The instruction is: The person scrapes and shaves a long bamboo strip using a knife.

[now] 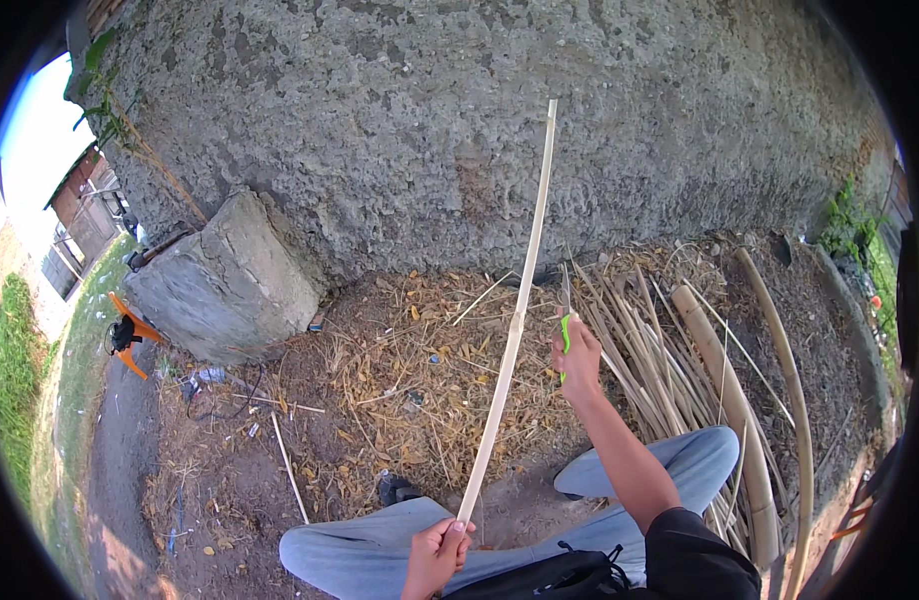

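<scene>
A long, pale bamboo strip [508,365] rises from my lap toward the rough wall, bending slightly, with a node about halfway up. My left hand [440,556] grips its lower end between thumb and fingers. To the right of the strip's middle, my right hand [578,362] is closed round the bright green handle of a knife [566,290]. The blade points up and away from me, and a small gap shows between it and the strip.
Split bamboo strips [645,350] lie piled at the right, beside a thick bamboo pole [725,400] and a thinner curved pole [790,400]. A concrete block [225,285] stands at the left against the grey wall [460,140]. Dry leaves and shavings [410,360] cover the ground.
</scene>
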`<state>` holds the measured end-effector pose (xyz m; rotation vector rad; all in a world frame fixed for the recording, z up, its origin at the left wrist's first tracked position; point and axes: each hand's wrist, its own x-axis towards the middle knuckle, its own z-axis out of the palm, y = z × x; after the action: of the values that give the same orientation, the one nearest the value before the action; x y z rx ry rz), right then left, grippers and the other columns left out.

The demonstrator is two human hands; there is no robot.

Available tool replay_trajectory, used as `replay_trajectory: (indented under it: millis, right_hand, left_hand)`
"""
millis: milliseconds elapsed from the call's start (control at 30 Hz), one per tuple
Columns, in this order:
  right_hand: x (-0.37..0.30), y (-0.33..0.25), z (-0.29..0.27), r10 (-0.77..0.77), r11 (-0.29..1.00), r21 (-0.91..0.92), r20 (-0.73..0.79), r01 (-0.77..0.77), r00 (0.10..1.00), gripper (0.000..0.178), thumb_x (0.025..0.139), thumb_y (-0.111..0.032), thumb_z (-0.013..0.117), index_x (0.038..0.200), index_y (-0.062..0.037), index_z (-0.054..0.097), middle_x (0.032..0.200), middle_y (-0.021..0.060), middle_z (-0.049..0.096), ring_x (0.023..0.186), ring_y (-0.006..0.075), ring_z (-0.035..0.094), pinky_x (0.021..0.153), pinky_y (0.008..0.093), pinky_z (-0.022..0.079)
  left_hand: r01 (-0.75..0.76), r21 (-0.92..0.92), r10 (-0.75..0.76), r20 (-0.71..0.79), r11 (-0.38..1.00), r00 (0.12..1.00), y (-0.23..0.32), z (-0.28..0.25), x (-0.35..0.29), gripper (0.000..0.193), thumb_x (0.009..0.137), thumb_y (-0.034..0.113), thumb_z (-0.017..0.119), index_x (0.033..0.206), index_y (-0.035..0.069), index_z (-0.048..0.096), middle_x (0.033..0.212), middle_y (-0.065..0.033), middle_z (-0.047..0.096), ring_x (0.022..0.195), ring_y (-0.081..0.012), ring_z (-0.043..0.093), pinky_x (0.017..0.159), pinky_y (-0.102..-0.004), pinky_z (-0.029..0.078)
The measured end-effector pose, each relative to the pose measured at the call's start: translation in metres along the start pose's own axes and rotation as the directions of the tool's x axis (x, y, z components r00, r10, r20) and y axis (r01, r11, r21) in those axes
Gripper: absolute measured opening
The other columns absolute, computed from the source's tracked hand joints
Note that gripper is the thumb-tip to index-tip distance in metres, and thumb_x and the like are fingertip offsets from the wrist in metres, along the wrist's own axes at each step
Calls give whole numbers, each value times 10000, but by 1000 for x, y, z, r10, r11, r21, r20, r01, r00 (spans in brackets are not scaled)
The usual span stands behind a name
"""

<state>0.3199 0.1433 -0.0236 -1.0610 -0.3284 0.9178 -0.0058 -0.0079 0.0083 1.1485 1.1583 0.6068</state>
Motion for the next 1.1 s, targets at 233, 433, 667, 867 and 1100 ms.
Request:
replay_trajectory:
  millis: [233, 433, 667, 867, 1100]
  right_hand:
    - [-88, 20, -15, -128, 955, -232, 235, 183, 964, 338, 1047, -287, 530, 1277, -62, 634, 639, -32, 507, 523, 43, 433, 465, 224, 340]
    - [-144, 31, -21, -470, 488, -558, 480, 671, 741, 311, 908, -181, 721, 1173, -18, 703, 681, 82, 655, 511, 106, 569, 451, 281, 417]
    - [-166, 26, -25, -354, 145, -531, 760, 835, 545, 300, 875, -272, 743, 1143, -137, 728, 594, 27, 561, 424, 211, 530, 380, 360, 404]
    - [-161, 26, -21, -381, 0, -469, 817, 883, 434, 310, 860, -302, 752, 1136, -163, 723, 582, -2, 497, 434, 181, 531, 366, 353, 381]
    - [-155, 31, -14, -438, -42, -435, 817, 899, 375, 285, 821, -277, 779, 1081, -164, 744, 566, -17, 500, 426, 162, 520, 381, 332, 379]
  left_hand:
    - [23, -148, -10, 87, 989, 996, -4, -1, 17, 225, 1056, 140, 483, 1049, -50, 603, 673, 14, 484, 479, -22, 354, 430, -216, 292]
    - [7, -250, 12, 74, 968, 997, -12, 3, 36, 246, 1061, 181, 484, 1026, -36, 594, 659, 9, 472, 452, -28, 344, 404, -218, 293]
    - [189, -425, -99, 224, 885, 969, -8, -1, 30, 301, 1075, 265, 450, 1001, -10, 547, 645, 2, 425, 426, -47, 313, 377, -231, 262]
    - [227, -455, -116, 259, 861, 959, -6, -3, 29, 296, 1081, 266, 432, 984, 5, 532, 644, 10, 391, 432, -47, 287, 378, -229, 234]
    - [225, -467, -104, 270, 855, 957, -7, -10, 29, 290, 1083, 259, 420, 973, 14, 528, 646, 12, 381, 436, -46, 281, 375, -227, 224]
